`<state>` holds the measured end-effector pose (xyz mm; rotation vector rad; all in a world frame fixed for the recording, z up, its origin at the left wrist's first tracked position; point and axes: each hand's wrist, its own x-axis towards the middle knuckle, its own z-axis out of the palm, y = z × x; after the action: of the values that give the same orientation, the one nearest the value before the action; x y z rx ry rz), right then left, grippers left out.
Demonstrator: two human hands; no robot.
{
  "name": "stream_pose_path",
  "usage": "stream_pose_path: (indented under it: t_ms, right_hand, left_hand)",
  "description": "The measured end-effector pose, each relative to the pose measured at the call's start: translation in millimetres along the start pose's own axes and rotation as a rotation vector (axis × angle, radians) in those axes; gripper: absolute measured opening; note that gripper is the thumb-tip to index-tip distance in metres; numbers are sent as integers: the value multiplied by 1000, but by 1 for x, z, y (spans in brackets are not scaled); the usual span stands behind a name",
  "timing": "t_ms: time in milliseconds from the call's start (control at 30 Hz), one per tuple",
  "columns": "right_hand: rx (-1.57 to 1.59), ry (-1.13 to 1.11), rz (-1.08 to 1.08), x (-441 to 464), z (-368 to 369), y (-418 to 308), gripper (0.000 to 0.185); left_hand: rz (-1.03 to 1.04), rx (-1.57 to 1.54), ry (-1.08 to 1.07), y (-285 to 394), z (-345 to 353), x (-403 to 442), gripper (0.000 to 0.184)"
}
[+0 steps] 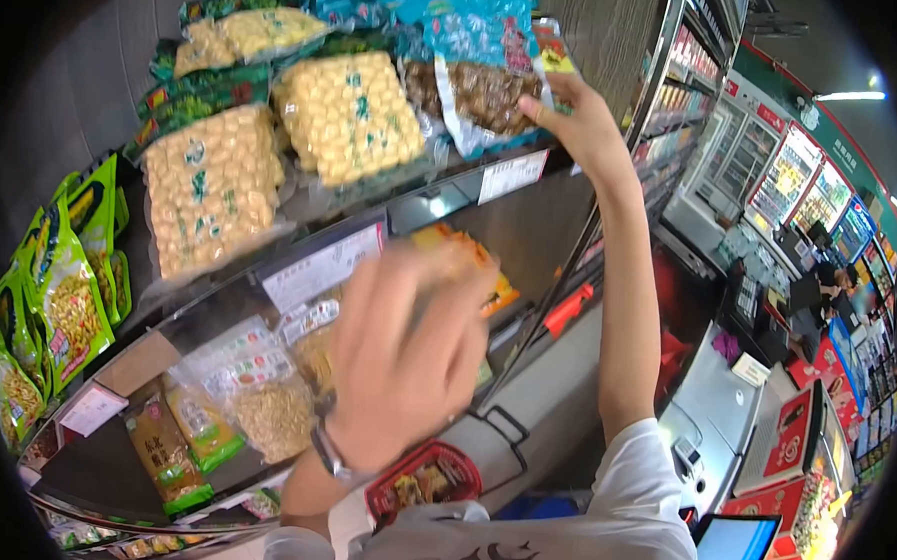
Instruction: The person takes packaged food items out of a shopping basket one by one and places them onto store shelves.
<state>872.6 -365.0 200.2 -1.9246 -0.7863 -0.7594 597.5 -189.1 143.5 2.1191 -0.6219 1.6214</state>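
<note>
Pinching right hand point(582, 124): stretched out to the right end of the upper shelf point(321, 214). The thumb is laid on the front of a blue-topped bag point(482, 96), and the fingers, partly hidden, are bent around its right edge. The grip appears narrow, with that edge held; how firmly cannot be told.

Blue-topped bag: placed at the shelf's right end, its dark brown pieces seen through clear film. Similar blue packaging is crowded beside and behind it.

Left hand point(401, 338): blurred, raised in front of the lower goods, with a wristband point(331, 450) worn. Nothing can be made out in it, and whether it is wide or closed cannot be told.

Pale packs: two tight blocks of round pieces, one point(351, 116) nearer the bag and one point(207, 189) farther left.

Price label point(513, 176): fixed to the shelf edge just below the bag.

Lower goods: a clear bag of pale flakes point(273, 412) and an orange packet point(498, 287), partly covered by the left hand.

Red basket point(377, 489): seen below the shelves, with goods inside.

Bag handling: slack film may slip, so a deeper hold on the edge is advised, with the thumb kept flat. Neighbouring bags could be dragged along and are best steadied.
</note>
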Motion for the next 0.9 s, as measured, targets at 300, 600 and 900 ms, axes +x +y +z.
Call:
stream_pose_path:
  t_ms: [300, 600, 900]
  right_hand:
    - [38, 718, 77, -171, 55, -47, 19]
    - [79, 590, 935, -491, 204, -22, 25]
    - [-20, -97, 1806, -848, 313, 7, 28]
  left_hand:
    - [-696, -382, -328, 46, -97, -219, 25]
    - [-1121, -485, -550, 9, -150, -309, 5]
    - [-1216, -1068, 356, -17, -105, -368, 42]
